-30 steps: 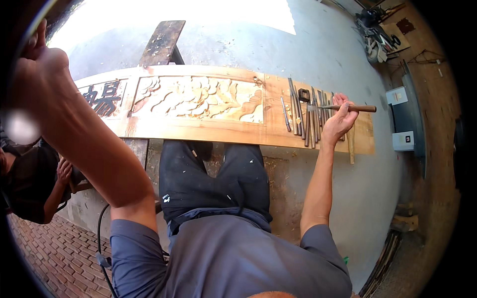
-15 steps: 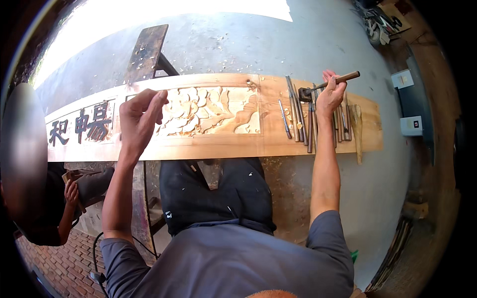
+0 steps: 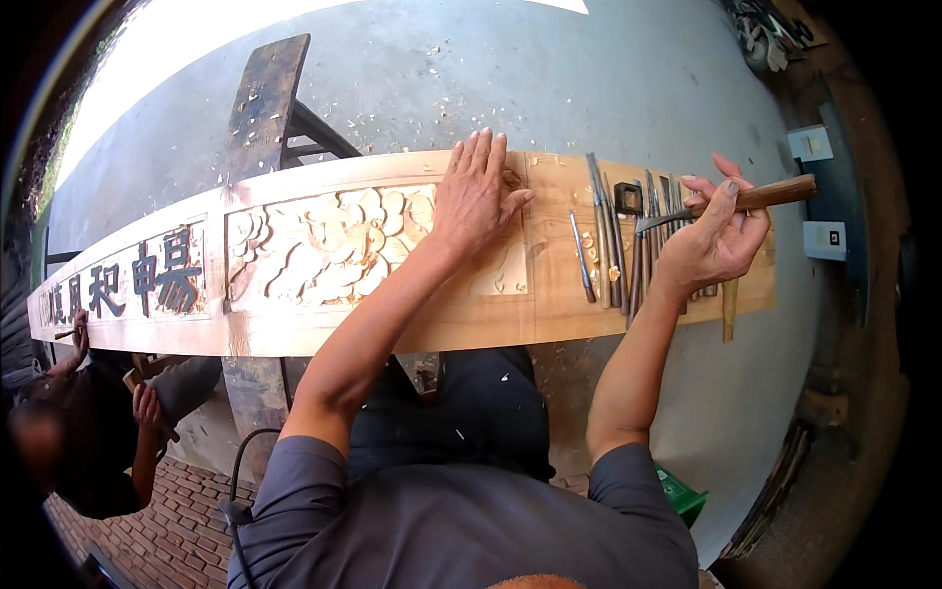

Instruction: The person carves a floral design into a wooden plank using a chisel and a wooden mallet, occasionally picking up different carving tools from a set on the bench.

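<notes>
My left hand lies with fingers stretched out on the long wooden board, over the right end of its carved flower panel. Between the fingers of my right hand is a carving chisel; its wooden handle points right and its metal blade left. The blade passes above a row of slim carving tools on the board's right part. Beside the blade sits a small black square block. Wood shavings lie among the tools.
At the left, a co-worker's hand grips a wooden piece, near dark raised characters on the board. A dark bench extends beyond the far edge. A green container stands at the lower right, a cable at the lower left.
My left hand has gone from raised and curled to spread out on the board, farther right. My right hand, with the chisel, has shifted right and nearer me. The view has shifted somewhat.
</notes>
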`<move>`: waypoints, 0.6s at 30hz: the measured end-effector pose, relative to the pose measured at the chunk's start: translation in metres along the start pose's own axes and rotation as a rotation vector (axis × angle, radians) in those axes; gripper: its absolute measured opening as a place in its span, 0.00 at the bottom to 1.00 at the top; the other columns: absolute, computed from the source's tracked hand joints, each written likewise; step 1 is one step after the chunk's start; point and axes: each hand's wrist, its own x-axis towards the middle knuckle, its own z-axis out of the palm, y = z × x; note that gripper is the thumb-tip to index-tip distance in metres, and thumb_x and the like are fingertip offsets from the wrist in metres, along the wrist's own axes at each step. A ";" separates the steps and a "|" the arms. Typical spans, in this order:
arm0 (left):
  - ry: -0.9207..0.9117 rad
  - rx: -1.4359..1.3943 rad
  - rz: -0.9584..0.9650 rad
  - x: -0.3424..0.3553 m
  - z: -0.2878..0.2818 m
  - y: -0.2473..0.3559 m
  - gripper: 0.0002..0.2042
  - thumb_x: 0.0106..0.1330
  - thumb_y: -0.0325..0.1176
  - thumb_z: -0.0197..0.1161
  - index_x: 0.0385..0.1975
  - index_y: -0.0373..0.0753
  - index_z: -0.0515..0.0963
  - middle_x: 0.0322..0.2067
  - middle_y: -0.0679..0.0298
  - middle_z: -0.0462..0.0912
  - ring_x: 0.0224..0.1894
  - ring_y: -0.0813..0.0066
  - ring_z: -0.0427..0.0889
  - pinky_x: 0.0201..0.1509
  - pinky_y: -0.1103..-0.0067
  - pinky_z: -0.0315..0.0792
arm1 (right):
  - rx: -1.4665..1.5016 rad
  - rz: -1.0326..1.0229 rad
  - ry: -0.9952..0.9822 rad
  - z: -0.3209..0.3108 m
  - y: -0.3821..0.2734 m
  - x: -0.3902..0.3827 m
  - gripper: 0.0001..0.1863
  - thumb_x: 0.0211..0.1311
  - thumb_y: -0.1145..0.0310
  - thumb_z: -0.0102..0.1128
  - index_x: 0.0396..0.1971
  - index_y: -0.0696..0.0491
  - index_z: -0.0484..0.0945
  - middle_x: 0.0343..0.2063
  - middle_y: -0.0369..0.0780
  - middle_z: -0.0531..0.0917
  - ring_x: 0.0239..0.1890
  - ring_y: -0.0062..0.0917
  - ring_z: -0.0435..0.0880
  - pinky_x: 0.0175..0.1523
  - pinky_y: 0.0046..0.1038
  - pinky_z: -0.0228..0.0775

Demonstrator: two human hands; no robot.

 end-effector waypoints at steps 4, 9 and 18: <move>-0.165 -0.104 0.292 0.001 0.012 0.015 0.38 0.80 0.61 0.53 0.75 0.33 0.68 0.77 0.48 0.68 0.81 0.50 0.61 0.88 0.60 0.50 | -0.017 -0.035 0.010 -0.001 0.000 0.005 0.08 0.81 0.76 0.55 0.45 0.67 0.73 0.43 0.54 0.89 0.24 0.20 0.83 0.29 0.19 0.70; -0.377 -0.279 0.685 -0.011 0.016 0.014 0.31 0.82 0.59 0.49 0.70 0.41 0.77 0.78 0.56 0.69 0.82 0.55 0.62 0.88 0.59 0.51 | 0.060 0.057 0.069 0.002 -0.002 0.013 0.12 0.82 0.72 0.57 0.48 0.68 0.74 0.40 0.53 0.89 0.21 0.18 0.80 0.28 0.18 0.68; 0.021 -0.120 0.190 0.025 -0.027 0.011 0.12 0.70 0.33 0.72 0.50 0.40 0.85 0.42 0.59 0.89 0.43 0.62 0.88 0.44 0.69 0.82 | 0.119 0.189 0.121 -0.036 0.002 0.031 0.13 0.77 0.69 0.63 0.49 0.65 0.80 0.35 0.50 0.90 0.19 0.16 0.77 0.27 0.17 0.63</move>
